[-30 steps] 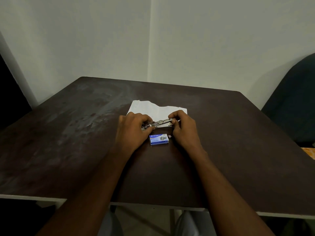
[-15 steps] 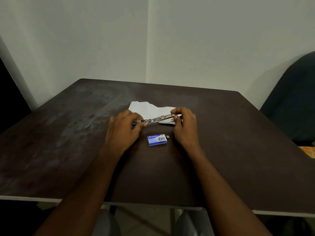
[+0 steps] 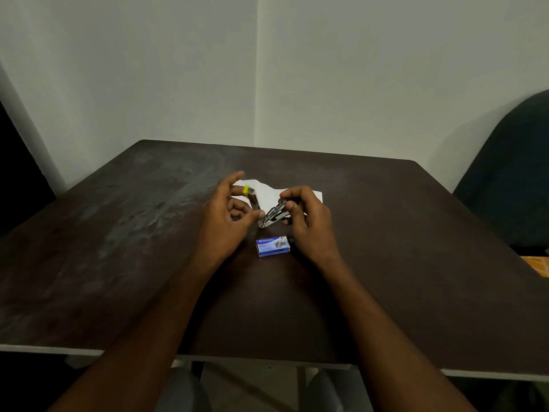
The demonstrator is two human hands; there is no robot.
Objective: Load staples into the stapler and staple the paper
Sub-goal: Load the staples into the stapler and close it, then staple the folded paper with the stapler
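Observation:
A small metal stapler [image 3: 274,215] with a yellow end cap is held just above the dark table, swung wide into a V. My left hand [image 3: 227,215] pinches the raised yellow-tipped arm between thumb and fingers. My right hand [image 3: 307,217] grips the lower metal part. Behind the hands lies a white sheet of paper [image 3: 269,193] with a torn far edge. A blue staple box [image 3: 272,246] lies flat on the table just in front of the stapler, between my wrists.
The dark brown table [image 3: 401,248] stands against a white wall corner. A dark chair back [image 3: 511,179] rises at the right, with something orange [image 3: 537,264] beside the table's right edge. A tiny dark scrap [image 3: 291,241] lies by the box's right end.
The stapler lay nearly flat and stretched out between both hands; now its yellow-tipped arm is swung up by my left hand, forming a V. The box and paper stayed put.

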